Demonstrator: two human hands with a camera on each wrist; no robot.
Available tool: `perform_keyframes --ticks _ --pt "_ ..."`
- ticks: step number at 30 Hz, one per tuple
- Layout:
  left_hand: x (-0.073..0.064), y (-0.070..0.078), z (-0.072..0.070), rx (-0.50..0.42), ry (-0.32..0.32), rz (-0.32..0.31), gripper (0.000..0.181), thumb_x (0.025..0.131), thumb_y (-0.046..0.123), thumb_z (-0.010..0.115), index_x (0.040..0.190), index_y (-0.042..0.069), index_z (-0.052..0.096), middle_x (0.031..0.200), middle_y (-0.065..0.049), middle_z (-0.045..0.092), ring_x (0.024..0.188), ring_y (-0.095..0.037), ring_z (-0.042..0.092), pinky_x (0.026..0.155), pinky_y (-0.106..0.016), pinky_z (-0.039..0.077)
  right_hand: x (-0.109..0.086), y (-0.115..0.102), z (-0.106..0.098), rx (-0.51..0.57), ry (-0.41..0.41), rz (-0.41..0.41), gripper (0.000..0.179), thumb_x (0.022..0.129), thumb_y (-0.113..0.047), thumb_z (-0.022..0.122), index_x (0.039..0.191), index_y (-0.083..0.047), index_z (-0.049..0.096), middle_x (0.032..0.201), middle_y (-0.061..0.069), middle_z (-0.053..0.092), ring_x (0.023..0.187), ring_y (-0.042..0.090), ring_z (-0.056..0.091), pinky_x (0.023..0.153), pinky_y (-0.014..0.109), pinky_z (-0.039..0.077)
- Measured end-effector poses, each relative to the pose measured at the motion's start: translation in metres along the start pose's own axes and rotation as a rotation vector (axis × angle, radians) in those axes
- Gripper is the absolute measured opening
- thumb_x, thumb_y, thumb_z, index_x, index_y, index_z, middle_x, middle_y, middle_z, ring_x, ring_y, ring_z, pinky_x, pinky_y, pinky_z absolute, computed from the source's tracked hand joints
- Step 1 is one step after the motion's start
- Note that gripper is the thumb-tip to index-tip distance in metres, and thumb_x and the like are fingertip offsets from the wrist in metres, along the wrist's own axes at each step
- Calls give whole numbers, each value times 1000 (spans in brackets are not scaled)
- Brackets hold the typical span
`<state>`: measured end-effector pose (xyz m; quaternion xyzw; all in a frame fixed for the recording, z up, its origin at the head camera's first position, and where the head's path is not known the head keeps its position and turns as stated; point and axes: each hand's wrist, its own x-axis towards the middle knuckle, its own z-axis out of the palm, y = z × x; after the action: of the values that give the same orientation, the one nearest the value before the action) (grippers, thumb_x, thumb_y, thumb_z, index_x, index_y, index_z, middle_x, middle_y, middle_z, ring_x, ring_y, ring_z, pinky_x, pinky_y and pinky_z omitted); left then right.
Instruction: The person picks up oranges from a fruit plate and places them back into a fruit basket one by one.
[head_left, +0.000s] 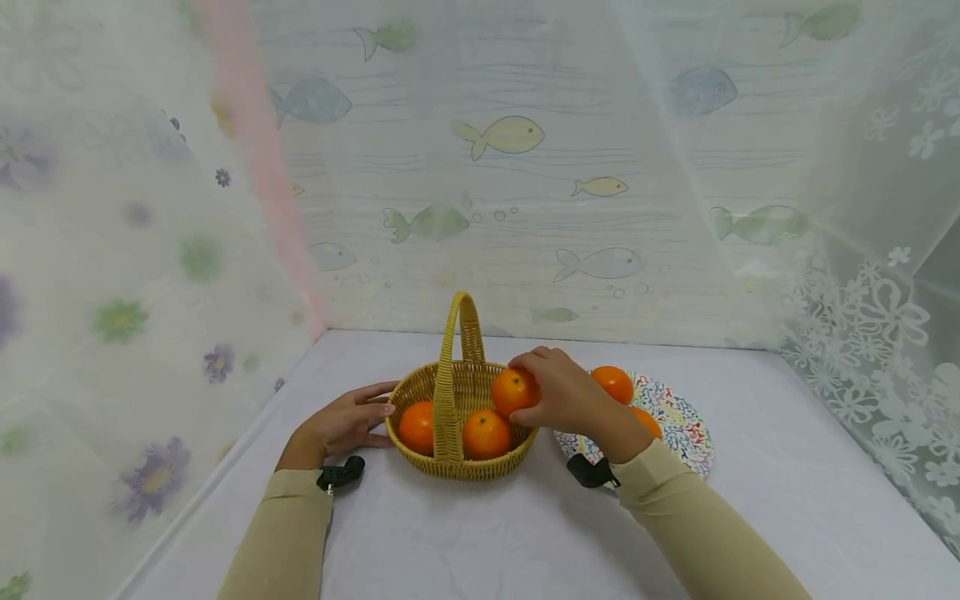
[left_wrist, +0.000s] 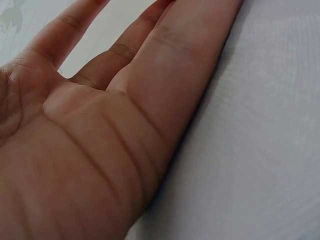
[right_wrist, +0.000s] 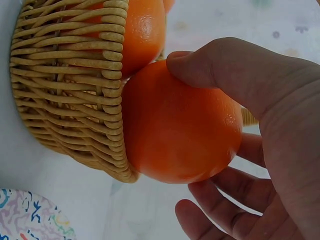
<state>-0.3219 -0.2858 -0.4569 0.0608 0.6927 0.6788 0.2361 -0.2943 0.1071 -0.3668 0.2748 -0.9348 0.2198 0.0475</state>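
Note:
My right hand (head_left: 558, 392) grips an orange (head_left: 515, 391) at the right rim of a yellow wicker basket (head_left: 468, 472) with a tall arched handle. In the right wrist view, the thumb lies on one side of this orange (right_wrist: 180, 125) and fingers on the other. Two more oranges sit inside the basket, one (head_left: 417, 427) left of the handle, another (head_left: 487, 434) right of it. At the basket's left side, my left hand (head_left: 348, 423) touches the rim with fairly straight fingers. The left wrist view shows its palm (left_wrist: 85, 150), but not the basket.
Right of the basket, a round plate (head_left: 686, 421) with a multicoloured pattern lies partly under my right forearm. It bears two oranges, one (head_left: 613, 384) near its back edge, the other (head_left: 647, 422) partly hidden by the arm. A fish-print curtain (head_left: 510, 208) hangs behind the white table (head_left: 450, 542).

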Motion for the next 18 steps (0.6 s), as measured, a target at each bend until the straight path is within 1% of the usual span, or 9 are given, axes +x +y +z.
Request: perform_keyframes --ticks 6,10,18 --pt "1 0 -1 2 1 2 67 103 19 64 163 15 33 163 -11 41 134 -18 55 99 -55 57 4 -2 1 9 -12 26 65 79 -39 89 136 -20 64 136 1 62 118 22 56 96 43 58" --pt "1 0 -2 1 -6 8 67 103 19 64 163 15 33 162 -12 42 133 -18 56 99 -55 57 7 -4 3 20 -29 44 65 79 -38 89 136 -19 64 134 0 62 116 20 56 96 42 58" --pt "0 -1 -1 1 -9 6 68 103 19 64 163 16 32 165 -13 38 135 -17 55 99 -55 57 12 -5 9 26 -44 28 68 79 -38 89 138 -16 64 133 2 63 112 21 59 94 39 58"
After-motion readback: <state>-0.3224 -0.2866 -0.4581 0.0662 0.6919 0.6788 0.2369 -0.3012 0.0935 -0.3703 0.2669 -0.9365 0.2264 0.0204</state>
